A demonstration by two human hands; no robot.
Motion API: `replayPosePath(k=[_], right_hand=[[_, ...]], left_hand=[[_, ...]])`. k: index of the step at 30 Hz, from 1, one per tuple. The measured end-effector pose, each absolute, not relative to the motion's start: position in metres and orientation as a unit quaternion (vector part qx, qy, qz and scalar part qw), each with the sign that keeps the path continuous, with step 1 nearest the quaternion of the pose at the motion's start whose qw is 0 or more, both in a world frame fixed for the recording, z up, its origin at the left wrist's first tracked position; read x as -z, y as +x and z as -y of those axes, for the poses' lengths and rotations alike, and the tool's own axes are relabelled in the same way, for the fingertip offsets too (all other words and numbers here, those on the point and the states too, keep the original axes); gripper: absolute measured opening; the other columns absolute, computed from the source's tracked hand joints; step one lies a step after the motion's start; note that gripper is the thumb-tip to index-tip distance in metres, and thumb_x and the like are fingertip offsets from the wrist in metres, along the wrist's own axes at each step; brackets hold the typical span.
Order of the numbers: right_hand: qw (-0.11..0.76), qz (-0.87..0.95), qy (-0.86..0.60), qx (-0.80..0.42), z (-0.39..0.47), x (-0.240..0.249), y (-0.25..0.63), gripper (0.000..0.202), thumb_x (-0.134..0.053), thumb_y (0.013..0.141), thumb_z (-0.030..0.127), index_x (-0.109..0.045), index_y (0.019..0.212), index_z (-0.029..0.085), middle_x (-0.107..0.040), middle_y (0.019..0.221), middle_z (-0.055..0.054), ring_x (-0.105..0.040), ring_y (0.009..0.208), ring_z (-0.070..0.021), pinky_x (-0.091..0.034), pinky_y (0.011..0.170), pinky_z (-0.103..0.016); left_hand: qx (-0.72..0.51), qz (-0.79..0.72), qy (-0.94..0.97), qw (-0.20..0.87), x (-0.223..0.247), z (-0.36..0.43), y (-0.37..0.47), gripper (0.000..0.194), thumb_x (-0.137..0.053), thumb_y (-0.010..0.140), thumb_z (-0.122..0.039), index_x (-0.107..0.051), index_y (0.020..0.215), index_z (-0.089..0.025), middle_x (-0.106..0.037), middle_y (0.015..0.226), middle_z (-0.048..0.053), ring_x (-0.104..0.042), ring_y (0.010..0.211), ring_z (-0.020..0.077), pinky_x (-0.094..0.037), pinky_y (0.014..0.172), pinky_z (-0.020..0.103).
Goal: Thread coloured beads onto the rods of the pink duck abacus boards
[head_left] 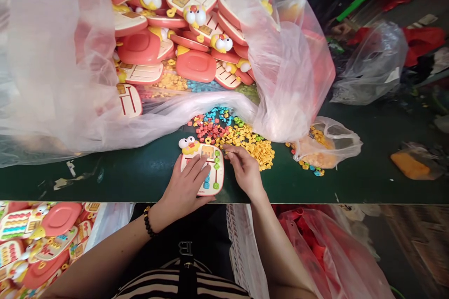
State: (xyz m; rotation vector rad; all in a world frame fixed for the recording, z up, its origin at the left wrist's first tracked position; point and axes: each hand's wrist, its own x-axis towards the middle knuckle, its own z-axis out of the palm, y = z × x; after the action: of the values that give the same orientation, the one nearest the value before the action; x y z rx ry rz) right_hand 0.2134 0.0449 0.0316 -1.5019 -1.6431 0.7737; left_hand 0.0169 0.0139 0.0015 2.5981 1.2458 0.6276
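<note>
A cream and red toy board point(219, 175) with a bird's head and big white eyes lies flat near the table's front edge. Green and blue beads sit in its slots. My left hand point(185, 180) rests across the board, palm down with fingers stretched over its left part, hiding some slots. Just right of the board, my right hand point(245, 170) has thumb and fingertips pinched together, close to the loose beads; whatever is between them is too small to make out. Yellow beads point(261, 152) are heaped behind that hand, with red beads point(210, 131) and blue beads point(217, 114) farther back.
A large clear plastic bag point(210, 103) full of toy boards point(196, 65) covers the back of the green table point(140, 173). To the right lies a small bag of beads point(328, 147). Finished-looking boards point(45, 243) fill a container below left; red material in plastic point(322, 243) is below right.
</note>
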Motion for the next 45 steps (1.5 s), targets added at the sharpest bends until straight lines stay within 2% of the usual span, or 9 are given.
replayPosePath(k=[3,7,13,18,22,26,30,34,45], right_hand=[[0.344,0.675,-0.575,-0.308,-0.051,-0.037,0.208,0.019,-0.047,0.093,0.035,-0.061,0.089,0.023,-0.07,0.093,-0.004,-0.065,0.087,-0.0177,-0.051,0.08,-0.032],[0.433,0.598,-0.571,-0.359,-0.054,-0.036,0.216,0.021,-0.051,0.091,0.042,-0.058,0.088,0.023,-0.067,0.083,-0.002,-0.06,0.071,-0.0142,-0.049,0.067,-0.028],[0.491,0.434,-0.506,-0.561,-0.053,-0.03,0.217,0.024,-0.07,0.078,0.045,-0.061,0.085,0.024,-0.064,0.075,0.002,-0.055,0.059,-0.0099,-0.045,0.056,-0.024],[0.503,0.373,-0.489,-0.607,-0.049,-0.03,0.214,0.029,-0.082,0.066,0.036,-0.063,0.085,0.025,-0.064,0.072,0.004,-0.054,0.058,-0.008,-0.043,0.054,-0.021],[0.493,0.392,-0.506,-0.59,-0.048,-0.026,0.216,0.03,-0.083,0.064,0.037,-0.065,0.083,0.023,-0.062,0.069,0.004,-0.054,0.058,-0.0079,-0.043,0.055,-0.021],[0.48,0.444,-0.539,-0.531,-0.048,-0.021,0.214,0.026,-0.078,0.069,0.039,-0.067,0.086,0.024,-0.065,0.072,0.003,-0.057,0.06,-0.0101,-0.047,0.059,-0.024],[0.456,0.534,-0.586,-0.404,-0.05,-0.018,0.207,0.019,-0.068,0.077,0.038,-0.07,0.089,0.024,-0.07,0.09,-0.003,-0.064,0.079,-0.0166,-0.052,0.074,-0.032],[0.412,0.61,-0.606,-0.301,-0.056,-0.018,0.199,0.014,-0.063,0.08,0.032,-0.074,0.087,0.026,-0.071,0.103,-0.005,-0.064,0.097,-0.0209,-0.052,0.085,-0.036],[0.382,0.621,-0.627,-0.275,-0.061,-0.015,0.197,0.017,-0.062,0.082,0.029,-0.076,0.091,0.026,-0.071,0.104,-0.005,-0.065,0.098,-0.021,-0.053,0.085,-0.036]], left_hand=[[-0.211,-0.422,0.877,0.094,-0.002,-0.014,0.017,0.064,-0.061,0.08,-0.054,-0.051,0.129,-0.014,-0.044,0.145,0.018,-0.037,0.135,0.0335,-0.023,0.111,0.058],[-0.215,-0.421,0.876,0.092,-0.002,-0.014,0.018,0.065,-0.061,0.08,-0.056,-0.051,0.128,-0.014,-0.045,0.144,0.017,-0.038,0.134,0.0333,-0.023,0.11,0.058],[-0.214,-0.424,0.875,0.09,-0.002,-0.014,0.017,0.063,-0.058,0.082,-0.056,-0.052,0.128,-0.014,-0.044,0.145,0.017,-0.038,0.135,0.0335,-0.023,0.11,0.058],[-0.217,-0.418,0.878,0.089,-0.001,-0.014,0.017,0.065,-0.059,0.081,-0.058,-0.051,0.129,-0.014,-0.044,0.145,0.017,-0.037,0.136,0.0328,-0.022,0.111,0.058],[-0.222,-0.421,0.875,0.09,0.0,-0.014,0.017,0.065,-0.058,0.082,-0.059,-0.052,0.129,-0.014,-0.044,0.145,0.016,-0.036,0.136,0.0319,-0.021,0.112,0.057],[-0.229,-0.419,0.875,0.086,0.001,-0.014,0.017,0.065,-0.058,0.082,-0.059,-0.052,0.128,-0.014,-0.044,0.145,0.016,-0.037,0.135,0.032,-0.021,0.111,0.057],[-0.231,-0.42,0.874,0.083,0.001,-0.014,0.017,0.065,-0.059,0.081,-0.058,-0.052,0.128,-0.014,-0.043,0.146,0.016,-0.037,0.135,0.0323,-0.021,0.111,0.057],[-0.229,-0.42,0.874,0.082,0.001,-0.014,0.017,0.065,-0.059,0.081,-0.058,-0.052,0.129,-0.014,-0.044,0.145,0.017,-0.038,0.134,0.0326,-0.022,0.111,0.058],[-0.23,-0.42,0.874,0.084,0.001,-0.014,0.016,0.064,-0.062,0.08,-0.056,-0.052,0.128,-0.015,-0.046,0.143,0.015,-0.038,0.135,0.032,-0.018,0.114,0.057]])
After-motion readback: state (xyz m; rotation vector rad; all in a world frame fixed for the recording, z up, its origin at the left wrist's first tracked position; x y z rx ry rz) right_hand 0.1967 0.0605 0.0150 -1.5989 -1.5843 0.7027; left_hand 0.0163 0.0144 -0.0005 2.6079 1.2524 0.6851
